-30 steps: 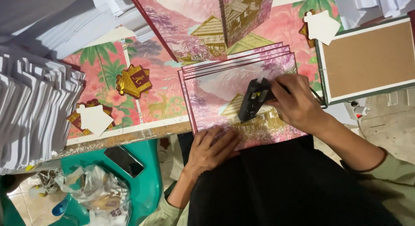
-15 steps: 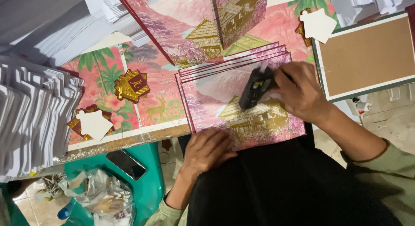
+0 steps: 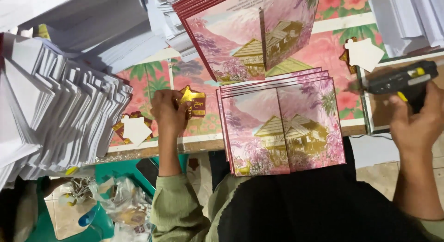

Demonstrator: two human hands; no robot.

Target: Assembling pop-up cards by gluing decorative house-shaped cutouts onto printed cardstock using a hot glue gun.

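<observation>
Centrally, gold cut-out ornament on bench, left hand fingers curled around it. Right hand fingers closed on black glue gun, raised at right. Pink card stack between hands. White folded paper pile far left.

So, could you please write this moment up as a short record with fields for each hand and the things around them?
left hand: grasps a gold and red cutout on the work board
right hand: holds a black glue gun, raised off to the right
card stack: pink folded cards, closed, in front of the person
white paper pile: fanned, at left
open card: standing behind the stack
</observation>
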